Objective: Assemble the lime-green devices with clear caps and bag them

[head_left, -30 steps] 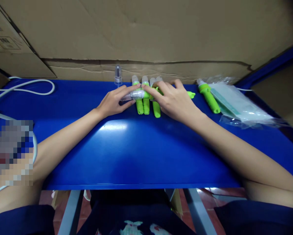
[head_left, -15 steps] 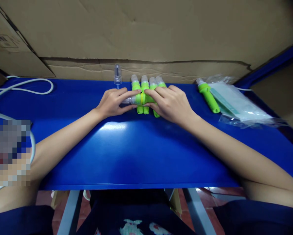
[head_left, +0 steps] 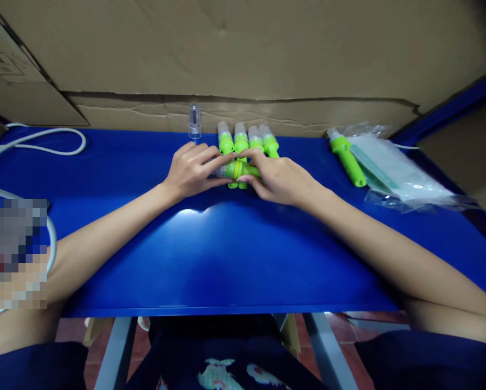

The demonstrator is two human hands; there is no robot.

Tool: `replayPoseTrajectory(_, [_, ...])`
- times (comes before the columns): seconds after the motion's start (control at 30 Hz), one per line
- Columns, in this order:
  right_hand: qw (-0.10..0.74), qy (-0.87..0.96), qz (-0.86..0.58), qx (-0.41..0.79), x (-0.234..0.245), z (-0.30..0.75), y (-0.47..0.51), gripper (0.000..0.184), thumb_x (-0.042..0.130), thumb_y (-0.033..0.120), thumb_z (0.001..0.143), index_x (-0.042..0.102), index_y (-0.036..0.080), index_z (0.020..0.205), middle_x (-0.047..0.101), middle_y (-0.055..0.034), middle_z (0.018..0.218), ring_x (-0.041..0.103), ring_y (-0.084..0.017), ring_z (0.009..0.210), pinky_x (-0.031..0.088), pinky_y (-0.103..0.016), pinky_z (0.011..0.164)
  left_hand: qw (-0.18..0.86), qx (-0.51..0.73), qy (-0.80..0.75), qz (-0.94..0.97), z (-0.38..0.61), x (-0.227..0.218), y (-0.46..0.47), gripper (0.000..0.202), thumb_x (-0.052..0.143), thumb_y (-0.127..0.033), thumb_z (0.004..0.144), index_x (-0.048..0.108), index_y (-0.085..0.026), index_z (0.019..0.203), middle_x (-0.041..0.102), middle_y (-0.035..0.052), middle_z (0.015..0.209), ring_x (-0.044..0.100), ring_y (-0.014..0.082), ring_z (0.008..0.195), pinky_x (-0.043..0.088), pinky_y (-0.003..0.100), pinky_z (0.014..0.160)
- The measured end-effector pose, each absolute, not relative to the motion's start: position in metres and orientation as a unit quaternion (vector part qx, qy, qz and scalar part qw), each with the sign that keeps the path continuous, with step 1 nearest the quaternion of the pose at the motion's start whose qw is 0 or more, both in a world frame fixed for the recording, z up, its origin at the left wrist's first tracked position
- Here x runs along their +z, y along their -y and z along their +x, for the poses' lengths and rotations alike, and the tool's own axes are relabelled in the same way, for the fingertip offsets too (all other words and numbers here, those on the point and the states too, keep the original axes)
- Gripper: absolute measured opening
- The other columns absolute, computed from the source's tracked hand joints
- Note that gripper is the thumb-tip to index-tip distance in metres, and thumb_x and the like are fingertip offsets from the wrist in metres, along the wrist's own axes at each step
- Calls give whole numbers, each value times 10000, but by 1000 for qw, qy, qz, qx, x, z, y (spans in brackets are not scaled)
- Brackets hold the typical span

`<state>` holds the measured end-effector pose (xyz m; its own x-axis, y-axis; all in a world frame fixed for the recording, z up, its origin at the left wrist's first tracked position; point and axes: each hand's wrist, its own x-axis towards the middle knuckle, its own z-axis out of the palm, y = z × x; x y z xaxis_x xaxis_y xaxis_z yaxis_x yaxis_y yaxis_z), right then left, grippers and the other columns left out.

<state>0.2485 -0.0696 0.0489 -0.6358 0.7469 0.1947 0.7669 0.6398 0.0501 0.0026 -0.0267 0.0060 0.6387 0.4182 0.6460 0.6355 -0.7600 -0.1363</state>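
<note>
A lime-green plastic tube with a yellow ring and ribbed neck (head_left: 243, 170) lies level between both hands, in front of the row described below; its clear plastic cap (head_left: 222, 170) covers the neck, so this joint appears well advanced; full seating cannot be confirmed. The left hand (head_left: 189, 169) is curled, thumb and fingers closed about the cap; the right hand (head_left: 285, 176) pinches the tube beside the ring. Behind, four lime-green tubes with frosted tips (head_left: 241, 143) lie side by side and appear finished; a separate clear, dome-ended plastic cap (head_left: 194, 120) stands upright beyond the left hand, unattached; at the right, another green tube with a frosted tip (head_left: 350, 162) lies beside a clear plastic bag (head_left: 417, 181) on the blue table (head_left: 226, 265), its status uncertain.
</note>
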Motion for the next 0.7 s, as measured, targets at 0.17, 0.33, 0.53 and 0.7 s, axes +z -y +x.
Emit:
replayPoseTrajectory(0.17, [129,888,-441,-24,45,249,66,523,393,493,1085,428,124,1454,735,-145,971,736,-321,836,560,-408,721,204,-268,314,-888,8,7,31,642,376,-677,1045,600,-260,1479,728,124,1119,662,266,990,442,411,878])
replayPoseTrajectory(0.33, [175,873,-454,33,42,246,68,510,463,466,1061,382,148,1451,721,-106,913,717,-303,801,553,-410,729,178,-245,335,-892,10,10,34,701,351,-735,1015,520,-313,1548,680,130,1168,627,303,1059,419,481,991])
replayPoseTrajectory(0.53, [209,870,-441,78,41,244,69,553,499,483,1052,324,171,1474,722,-96,949,712,-282,816,545,-409,783,149,-235,342,-897,9,8,31,614,320,-732,1016,599,-395,1447,666,120,1201,612,314,1093,399,528,1019])
replayPoseTrajectory(0.7, [163,874,-457,-25,50,252,66,490,480,521,1050,487,145,1365,730,-171,1078,719,-346,975,559,-442,799,142,-257,393,-872,1,5,25,668,353,-747,998,608,-322,1446,670,139,1217,618,339,1130,404,501,1013])
